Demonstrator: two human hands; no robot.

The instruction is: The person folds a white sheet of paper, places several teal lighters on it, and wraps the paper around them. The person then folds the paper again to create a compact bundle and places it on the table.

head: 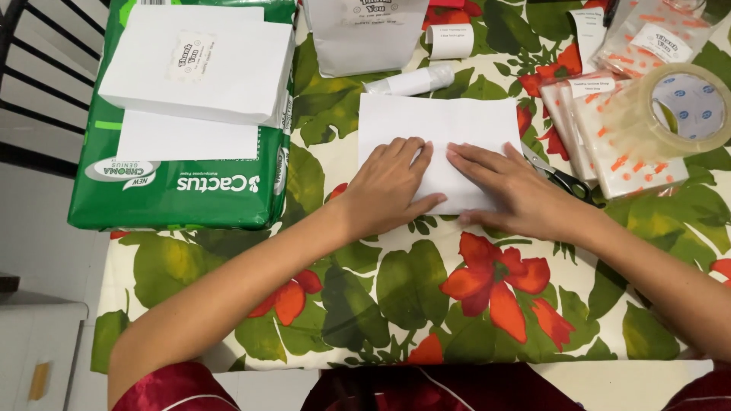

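A white sheet of paper [442, 144] lies flat on a flowered tablecloth [426, 289], pressed under both hands. The cloth toward the body is bare, while a green paper ream [183, 183] sits past the left hand and scissors [567, 183] and a tape roll [685, 110] past the right. Left hand [388, 186] and right hand [510, 190] rest flat, fingers spread, gripping nothing
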